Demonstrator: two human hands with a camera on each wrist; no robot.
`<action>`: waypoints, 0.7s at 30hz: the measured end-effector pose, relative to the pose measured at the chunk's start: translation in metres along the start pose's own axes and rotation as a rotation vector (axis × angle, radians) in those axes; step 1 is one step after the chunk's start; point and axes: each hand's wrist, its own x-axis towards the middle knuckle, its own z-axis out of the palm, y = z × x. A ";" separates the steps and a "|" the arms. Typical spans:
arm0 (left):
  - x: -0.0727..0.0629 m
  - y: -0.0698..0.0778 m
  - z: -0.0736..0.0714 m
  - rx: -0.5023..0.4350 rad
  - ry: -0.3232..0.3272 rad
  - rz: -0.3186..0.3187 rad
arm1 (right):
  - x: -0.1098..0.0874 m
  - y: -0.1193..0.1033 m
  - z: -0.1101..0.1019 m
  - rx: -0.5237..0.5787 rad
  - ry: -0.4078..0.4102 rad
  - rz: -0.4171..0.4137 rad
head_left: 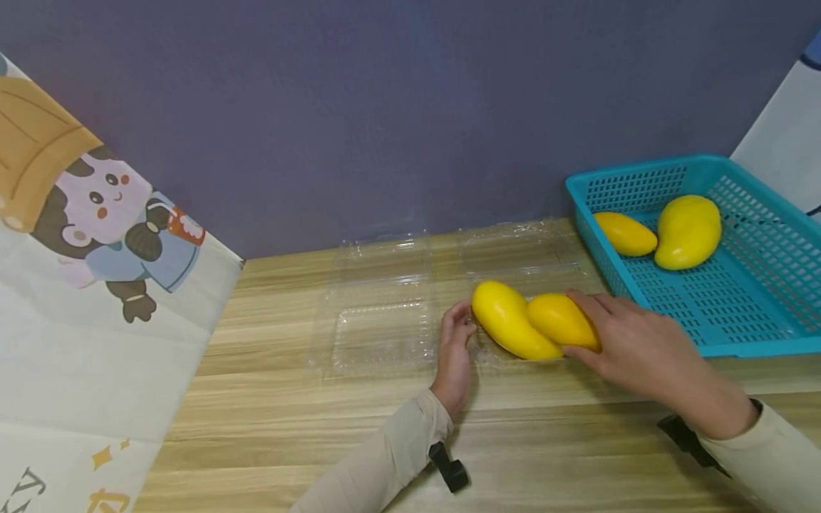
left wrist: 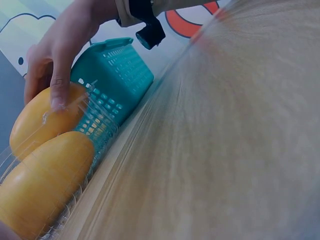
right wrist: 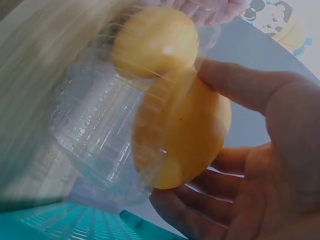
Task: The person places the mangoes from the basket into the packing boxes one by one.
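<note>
My right hand (head_left: 648,349) grips a yellow mango (head_left: 561,320), thumb on one side and fingers on the other. The held mango leans against another yellow mango (head_left: 509,320), which lies in the right-hand clear plastic clamshell container (right wrist: 95,125). At that container's left edge, my left hand (head_left: 455,356) holds the rim with bent fingers, partly hidden by the plastic and fruit. In the left wrist view, the right thumb presses on the upper mango (left wrist: 47,120), beside the lower mango (left wrist: 47,185).
Left of my left hand lies a second clear clamshell container (head_left: 385,335), its lid spread backward. A blue-green basket (head_left: 725,345) at the right bears a small mango (head_left: 625,234) and a larger one (head_left: 689,231). A purple-grey wall (head_left: 385,121) rises behind the wooden table (head_left: 269,427).
</note>
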 end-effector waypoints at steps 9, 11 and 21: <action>0.000 0.000 0.000 0.008 0.001 -0.001 | 0.001 -0.003 0.009 0.003 0.062 0.036; 0.000 0.000 0.000 0.010 0.003 -0.001 | 0.001 -0.004 0.010 0.008 0.064 0.048; -0.001 0.000 -0.001 0.010 0.011 -0.006 | 0.002 -0.006 0.013 0.007 0.046 0.049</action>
